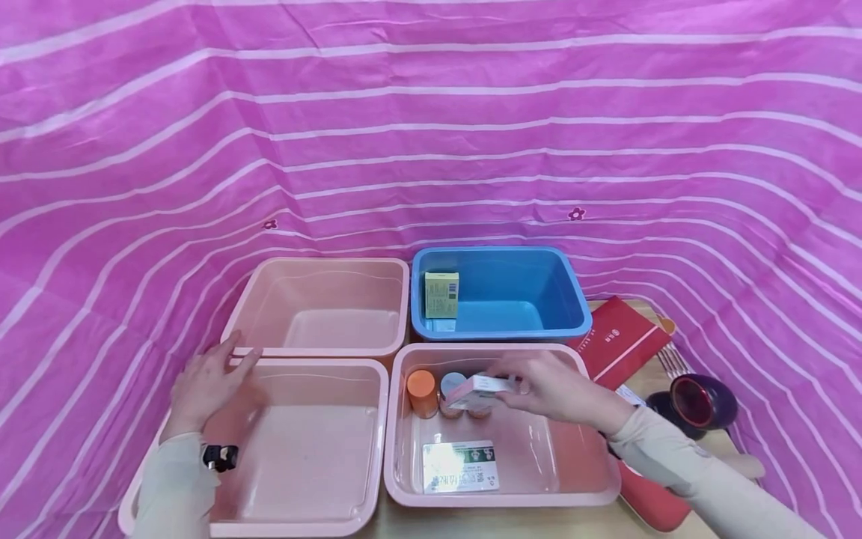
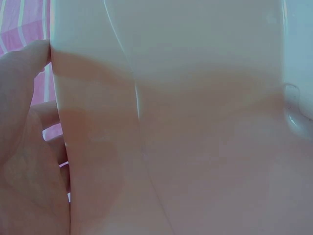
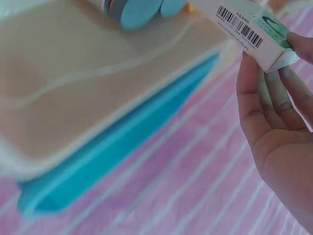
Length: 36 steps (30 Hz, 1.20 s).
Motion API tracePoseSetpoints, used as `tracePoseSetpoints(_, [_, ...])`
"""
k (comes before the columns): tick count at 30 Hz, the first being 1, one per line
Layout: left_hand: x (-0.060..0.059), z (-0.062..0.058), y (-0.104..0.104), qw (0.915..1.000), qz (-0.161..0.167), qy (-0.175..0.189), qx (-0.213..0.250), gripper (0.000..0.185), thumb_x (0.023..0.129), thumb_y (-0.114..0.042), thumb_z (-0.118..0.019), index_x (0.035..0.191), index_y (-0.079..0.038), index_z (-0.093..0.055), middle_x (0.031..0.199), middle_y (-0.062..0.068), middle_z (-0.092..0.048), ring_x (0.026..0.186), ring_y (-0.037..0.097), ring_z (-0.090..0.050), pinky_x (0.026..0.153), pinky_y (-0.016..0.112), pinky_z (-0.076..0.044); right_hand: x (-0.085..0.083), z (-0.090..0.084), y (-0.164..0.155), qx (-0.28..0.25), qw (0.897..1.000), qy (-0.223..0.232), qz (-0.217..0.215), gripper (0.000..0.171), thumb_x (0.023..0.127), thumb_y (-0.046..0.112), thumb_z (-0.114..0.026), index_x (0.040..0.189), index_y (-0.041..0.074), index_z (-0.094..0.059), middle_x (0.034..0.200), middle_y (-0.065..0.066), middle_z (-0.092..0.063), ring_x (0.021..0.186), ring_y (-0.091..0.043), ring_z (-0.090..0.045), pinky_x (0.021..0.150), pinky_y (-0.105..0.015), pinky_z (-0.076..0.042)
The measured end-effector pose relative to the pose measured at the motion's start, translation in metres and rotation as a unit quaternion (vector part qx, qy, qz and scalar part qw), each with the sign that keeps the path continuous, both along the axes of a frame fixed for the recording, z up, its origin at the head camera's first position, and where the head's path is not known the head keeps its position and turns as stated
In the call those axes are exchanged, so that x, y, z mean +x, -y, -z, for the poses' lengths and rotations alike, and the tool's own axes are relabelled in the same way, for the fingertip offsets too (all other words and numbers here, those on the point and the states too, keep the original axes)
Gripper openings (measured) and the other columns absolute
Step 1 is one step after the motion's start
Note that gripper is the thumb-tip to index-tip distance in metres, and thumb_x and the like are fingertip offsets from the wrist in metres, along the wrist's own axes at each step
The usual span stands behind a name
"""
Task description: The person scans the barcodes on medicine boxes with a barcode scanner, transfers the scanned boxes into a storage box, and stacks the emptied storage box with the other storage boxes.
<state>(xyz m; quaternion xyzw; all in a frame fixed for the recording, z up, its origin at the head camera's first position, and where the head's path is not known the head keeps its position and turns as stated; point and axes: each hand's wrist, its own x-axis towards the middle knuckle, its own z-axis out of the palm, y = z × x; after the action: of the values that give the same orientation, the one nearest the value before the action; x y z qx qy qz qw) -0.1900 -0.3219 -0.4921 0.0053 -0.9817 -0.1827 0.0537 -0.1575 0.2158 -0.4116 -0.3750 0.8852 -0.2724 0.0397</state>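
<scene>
My right hand [image 1: 548, 385] pinches one end of a small white medicine box [image 1: 480, 391] above the front right pink bin [image 1: 501, 500]. A barcode and a green print show on this box [image 3: 244, 32] in the right wrist view. Below it stand an orange-capped bottle [image 1: 422, 393] and a bottle with a grey-blue cap [image 1: 453, 384]; another bottle beside them is mostly hidden. A flat white and green box [image 1: 461, 466] lies nearer the front. My left hand [image 1: 205, 385] rests at the left rim of the front left pink bin [image 1: 296, 528], its fingers fairly straight.
Behind are another pink bin [image 1: 323, 352] and a blue bin [image 1: 501, 333] holding a pale yellow box [image 1: 441, 294]. At right lie a red packet [image 1: 619, 340], a fork [image 1: 672, 361], a dark cup [image 1: 703, 403] and a red case [image 1: 653, 501]. A striped pink cloth [image 1: 431, 135] surrounds everything.
</scene>
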Motion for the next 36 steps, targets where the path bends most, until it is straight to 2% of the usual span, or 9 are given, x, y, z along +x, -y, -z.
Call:
tracePoseSetpoints(4, [0.000, 0.000, 0.001, 1.0000, 0.000, 0.000, -0.001, 0.071, 0.104, -0.054, -0.049, 0.152, -0.002, -0.044, 0.125, 0.034, -0.064, 0.114, 0.066, -0.053, 0.079, 0.074, -0.045, 0.008, -0.022, -0.033, -0.018, 0.996, -0.083, 0.028, 0.037, 0.080, 0.006, -0.086, 0.114, 0.013, -0.074, 0.098, 0.005, -0.074, 0.078, -0.002, -0.062, 0.064, -0.018, -0.057])
tracePoseSetpoints(9, [0.000, 0.000, 0.004, 1.0000, 0.000, -0.005, -0.004, 0.071, 0.104, -0.053, -0.049, 0.152, -0.001, -0.044, 0.126, 0.036, -0.062, 0.114, 0.066, -0.053, 0.079, 0.075, -0.045, 0.019, -0.047, -0.080, -0.020, 0.979, -0.181, 0.089, 0.049, 0.067, -0.003, -0.090, 0.111, 0.013, -0.074, 0.093, 0.007, -0.073, 0.076, -0.002, -0.062, 0.064, -0.014, -0.054])
tracePoseSetpoints(12, [0.000, 0.000, 0.005, 1.0000, 0.003, -0.005, -0.004, 0.071, 0.104, -0.052, -0.049, 0.152, -0.001, -0.044, 0.127, 0.036, -0.062, 0.115, 0.065, -0.052, 0.081, 0.076, -0.044, 0.024, -0.052, -0.110, -0.015, 0.968, -0.214, 0.127, 0.052, 0.061, -0.005, -0.090, 0.108, 0.013, -0.074, 0.089, 0.007, -0.073, 0.073, 0.001, -0.062, 0.064, -0.011, -0.051])
tracePoseSetpoints(16, [0.001, 0.000, 0.006, 1.0000, 0.002, -0.003, -0.005, 0.071, 0.103, -0.052, -0.049, 0.152, -0.001, -0.044, 0.127, 0.036, -0.062, 0.115, 0.065, -0.052, 0.081, 0.076, -0.044, 0.029, -0.048, -0.149, -0.002, 0.955, -0.240, 0.174, 0.051, 0.059, -0.005, -0.090, 0.103, 0.014, -0.075, 0.084, 0.006, -0.073, 0.072, 0.004, -0.060, 0.065, -0.008, -0.047])
tracePoseSetpoints(21, [0.001, 0.000, 0.006, 1.0000, 0.000, 0.004, -0.009, 0.072, 0.104, -0.054, -0.048, 0.153, -0.001, -0.043, 0.132, 0.037, -0.058, 0.116, 0.067, -0.051, 0.081, 0.077, -0.044, 0.037, -0.031, -0.196, 0.021, 0.950, -0.201, 0.236, 0.045, 0.063, -0.004, -0.089, 0.102, 0.012, -0.076, 0.083, -0.002, -0.076, 0.075, 0.012, -0.060, 0.063, -0.007, -0.047])
tracePoseSetpoints(24, [0.001, 0.000, 0.006, 0.9999, -0.002, 0.006, -0.011, 0.073, 0.104, -0.055, -0.047, 0.153, -0.002, -0.042, 0.136, 0.038, -0.055, 0.118, 0.068, -0.049, 0.083, 0.078, -0.043, 0.038, -0.016, -0.220, 0.040, 0.949, -0.164, 0.266, 0.038, 0.067, -0.001, -0.088, 0.102, 0.010, -0.076, 0.085, -0.009, -0.077, 0.074, 0.011, -0.062, 0.059, -0.017, -0.053])
tracePoseSetpoints(28, [0.001, 0.000, 0.006, 0.9999, -0.001, 0.010, -0.009, 0.073, 0.104, -0.055, -0.047, 0.154, -0.002, -0.041, 0.138, 0.038, -0.054, 0.120, 0.068, -0.048, 0.084, 0.078, -0.042, 0.037, 0.010, -0.241, 0.068, 0.946, -0.113, 0.295, 0.032, 0.074, 0.005, -0.087, 0.104, 0.007, -0.075, 0.085, -0.014, -0.077, 0.070, 0.001, -0.068, 0.056, -0.031, -0.057])
tracePoseSetpoints(31, [0.001, 0.000, 0.004, 0.9999, 0.002, 0.014, -0.006, 0.073, 0.104, -0.054, -0.047, 0.154, -0.001, -0.041, 0.137, 0.038, -0.055, 0.120, 0.068, -0.048, 0.084, 0.078, -0.042, 0.037, 0.028, -0.250, 0.080, 0.945, -0.091, 0.302, 0.029, 0.077, 0.007, -0.086, 0.103, 0.007, -0.075, 0.086, -0.014, -0.078, 0.071, 0.001, -0.068, 0.058, -0.029, -0.056])
tracePoseSetpoints(36, [0.002, 0.001, 0.002, 0.9999, 0.004, 0.010, -0.004, 0.073, 0.104, -0.054, -0.048, 0.153, -0.001, -0.042, 0.136, 0.038, -0.055, 0.118, 0.068, -0.049, 0.083, 0.078, -0.043, 0.036, 0.050, -0.257, 0.071, 0.947, -0.103, 0.295, 0.026, 0.074, 0.004, -0.086, 0.097, 0.010, -0.076, 0.083, -0.007, -0.078, 0.074, 0.011, -0.060, 0.060, -0.022, -0.052])
